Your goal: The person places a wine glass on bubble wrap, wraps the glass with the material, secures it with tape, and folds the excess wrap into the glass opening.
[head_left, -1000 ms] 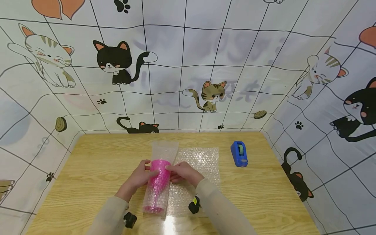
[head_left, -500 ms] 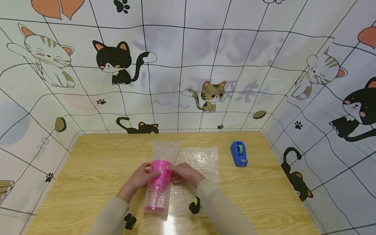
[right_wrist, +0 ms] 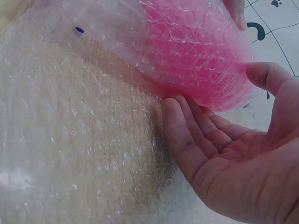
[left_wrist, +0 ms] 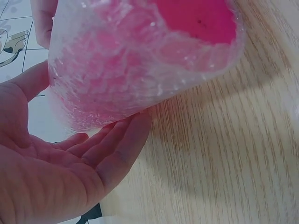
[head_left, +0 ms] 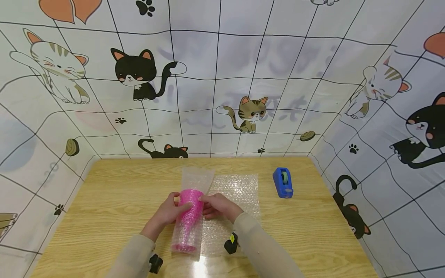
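Observation:
A bright pink goblet-shaped thing (head_left: pixel 191 215) lies on the table with bubble wrap around it, its wide end away from me and a round base towards me. My left hand (head_left: pixel 167 211) holds its left side near the wide end, thumb on top and fingers along the lower side (left_wrist: pixel 60 172). On the opposite side, my right hand (head_left: pixel 219 206) holds the wrapped roll; the right wrist view shows the thumb on one side and the fingertips below (right_wrist: pixel 233 154). A flat part of the bubble wrap (head_left: pixel 240 189) spreads out to the right, partly under the right hand.
A blue tape dispenser (head_left: pixel 283 183) stands at the back right of the wooden table (head_left: pixel 121 193). Cloth walls (head_left: pixel 201 92) printed with cats rise behind and beside the table. A black wrist camera (head_left: pixel 231 244) sits below the right sleeve.
Both hands and the wrapped pink goblet-shaped thing have shifted slightly to the right. The hold looks the same, and the tape dispenser stays in place.

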`<state>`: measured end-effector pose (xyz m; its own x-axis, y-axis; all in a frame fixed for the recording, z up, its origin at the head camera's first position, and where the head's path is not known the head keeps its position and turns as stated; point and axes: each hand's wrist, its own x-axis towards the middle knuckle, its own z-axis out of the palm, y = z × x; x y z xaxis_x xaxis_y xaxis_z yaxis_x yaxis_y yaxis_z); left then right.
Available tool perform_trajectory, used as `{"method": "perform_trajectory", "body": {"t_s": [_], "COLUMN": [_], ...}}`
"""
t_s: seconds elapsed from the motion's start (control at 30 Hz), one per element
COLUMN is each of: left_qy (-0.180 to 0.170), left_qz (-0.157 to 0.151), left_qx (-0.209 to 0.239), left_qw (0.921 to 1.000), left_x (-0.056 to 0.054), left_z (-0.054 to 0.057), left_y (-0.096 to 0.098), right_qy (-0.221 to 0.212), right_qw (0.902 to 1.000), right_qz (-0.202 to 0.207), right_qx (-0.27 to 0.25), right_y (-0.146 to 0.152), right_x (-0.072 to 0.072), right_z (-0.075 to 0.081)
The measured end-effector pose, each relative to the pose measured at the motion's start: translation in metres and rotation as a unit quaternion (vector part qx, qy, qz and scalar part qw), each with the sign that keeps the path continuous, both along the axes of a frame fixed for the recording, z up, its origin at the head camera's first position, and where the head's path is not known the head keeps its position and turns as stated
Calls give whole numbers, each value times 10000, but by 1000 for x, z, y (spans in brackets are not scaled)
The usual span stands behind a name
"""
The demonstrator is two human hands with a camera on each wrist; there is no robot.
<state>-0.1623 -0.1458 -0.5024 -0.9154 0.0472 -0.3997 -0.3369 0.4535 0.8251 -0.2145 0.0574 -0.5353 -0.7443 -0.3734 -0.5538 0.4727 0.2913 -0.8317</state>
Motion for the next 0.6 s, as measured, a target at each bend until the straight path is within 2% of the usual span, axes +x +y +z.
{"method": "perform_trajectory", "body": {"t_s": [0.33, 0.6], "left_qy": [398, 499], "left_qz": [-142, -185], "left_qx": [-742, -1084], "left_qw": [9963, 9927], "left_x": [2, 3], "left_z": [2, 4], "left_y": [7, 11], "right_qy": [-241, -296], "right_qw": [9994, 9986], "right_qz": [-89, -173], "right_qx": [-235, -406], "right_y": [3, 3], "right_x": [2, 2], "right_z": [6, 7]}}
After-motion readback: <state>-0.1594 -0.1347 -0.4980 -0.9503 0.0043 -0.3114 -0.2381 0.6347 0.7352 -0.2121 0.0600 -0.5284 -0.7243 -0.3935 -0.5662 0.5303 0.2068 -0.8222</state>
